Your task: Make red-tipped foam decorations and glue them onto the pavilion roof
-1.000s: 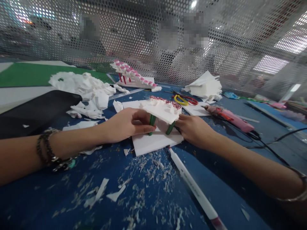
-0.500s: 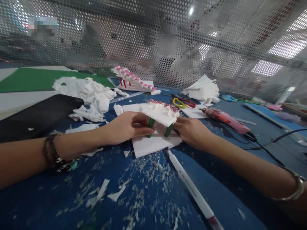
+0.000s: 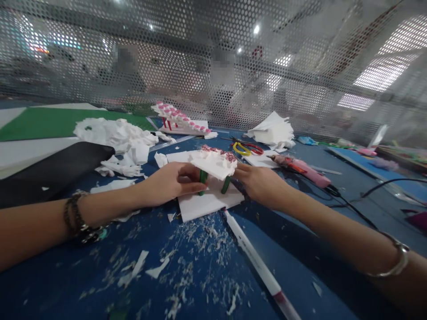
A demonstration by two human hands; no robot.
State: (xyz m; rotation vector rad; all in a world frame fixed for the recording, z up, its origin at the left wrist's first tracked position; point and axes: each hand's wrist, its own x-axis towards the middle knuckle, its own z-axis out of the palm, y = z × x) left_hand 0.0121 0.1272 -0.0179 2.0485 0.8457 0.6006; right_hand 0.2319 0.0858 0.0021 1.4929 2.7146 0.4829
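Note:
A small foam-board model (image 3: pixel 213 165) with a white slanted top and dark red bits along its far edge rests on green legs. Under it lies a white base board (image 3: pixel 210 204). My left hand (image 3: pixel 182 180) pinches the left green leg (image 3: pixel 202 181) between thumb and fingers. On the other side, my right hand (image 3: pixel 256 182) is closed at the model's right edge, near the right green leg (image 3: pixel 226 184); its fingertips are partly hidden behind the model. A white marker (image 3: pixel 253 258) lies just in front of the base board.
A pink glue gun (image 3: pixel 303 170) with its cord lies at right, beside scissors (image 3: pixel 247 149) with yellow and red handles. Crumpled white paper (image 3: pixel 116 138), a black flat case (image 3: pixel 56 171) and a pink-dotted model (image 3: pixel 180 119) stand behind. Paper scraps litter the blue table (image 3: pixel 150 289).
The camera view has shifted slightly, so everything sits a little lower and further left. Both hands stay at the model, with their hold looking much the same.

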